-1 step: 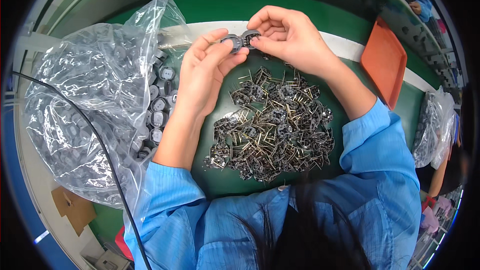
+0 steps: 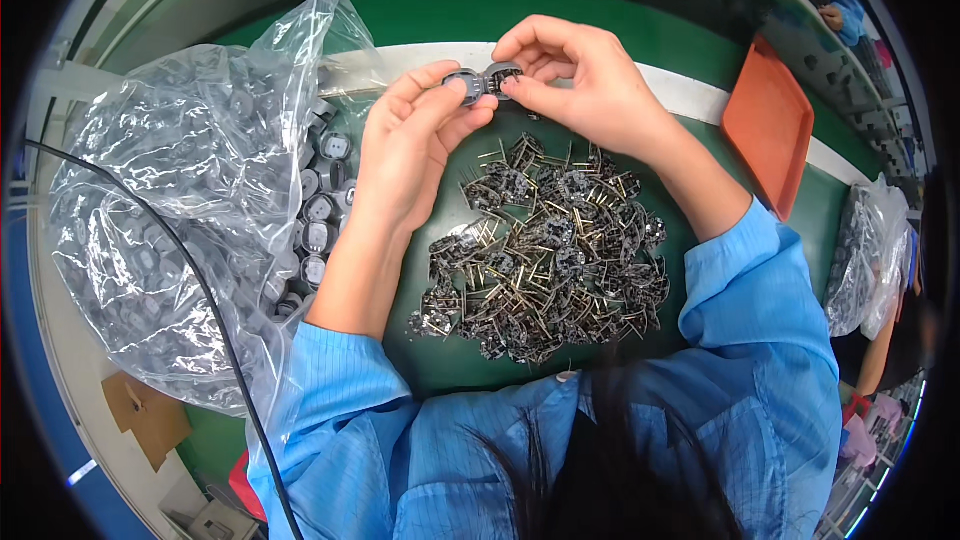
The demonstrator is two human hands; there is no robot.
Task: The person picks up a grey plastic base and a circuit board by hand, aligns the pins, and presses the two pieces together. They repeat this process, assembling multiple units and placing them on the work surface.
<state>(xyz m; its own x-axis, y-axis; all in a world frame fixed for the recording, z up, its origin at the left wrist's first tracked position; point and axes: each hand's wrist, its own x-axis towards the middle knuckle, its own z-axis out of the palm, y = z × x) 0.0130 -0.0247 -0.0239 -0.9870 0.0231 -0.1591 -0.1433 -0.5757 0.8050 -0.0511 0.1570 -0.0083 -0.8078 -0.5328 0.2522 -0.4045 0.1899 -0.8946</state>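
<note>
Above the far side of the heap, my left hand (image 2: 405, 140) is closed, pinching one rounded half of a grey plastic housing (image 2: 462, 86) between thumb and fingers. My right hand (image 2: 590, 75) grips the other rounded half right beside it, its thumb pressed to the inner side. Dark parts with small pins show inside that right half; the fingertips cover some of it. Below both hands lies a loose heap of small black circuit boards (image 2: 550, 250) with long brass-coloured pins.
To the left, a large clear plastic bag (image 2: 180, 210) holds many grey housings (image 2: 318, 208), some showing at its open side. A black cable (image 2: 215, 310) crosses over the bag. An orange tray (image 2: 768, 125) stands at the right, with another plastic bag (image 2: 868, 255) beyond it.
</note>
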